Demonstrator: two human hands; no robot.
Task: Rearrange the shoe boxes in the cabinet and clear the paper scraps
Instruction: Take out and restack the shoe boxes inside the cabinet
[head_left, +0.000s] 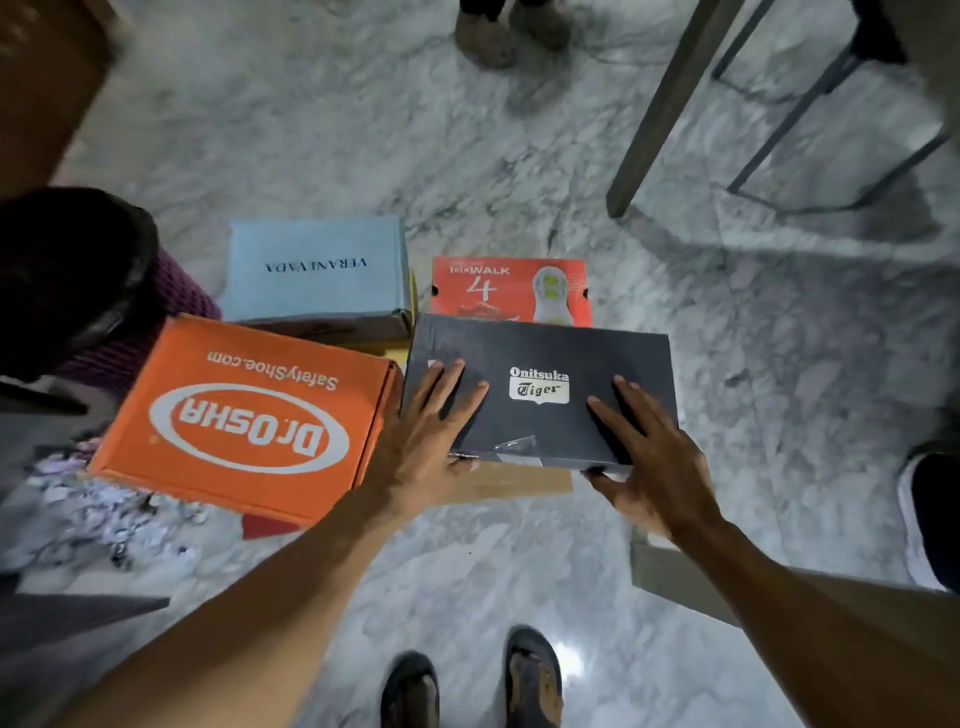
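Note:
A black Onitsuka Tiger shoe box (540, 353) sits on top of a brown cardboard box (519, 486) on the marble floor. My left hand (431, 431) lies on the left part of its lid with fingers spread, thumb tucked at the near edge. My right hand (649, 452) grips its near right corner, fingers on the lid and thumb under the front edge. To the left is an orange Dr.OSHA box (244, 415), behind it a light blue box (317, 270) and a red Walk 4 box (511, 291). Paper scraps (104, 509) litter the floor at the left.
A black bag (67, 275) and purple fabric (182, 291) sit at far left. A table leg (665, 104) and a chair frame (831, 119) stand at the back right. Another person's feet (509, 31) are at the top. My sandalled feet (467, 686) are below.

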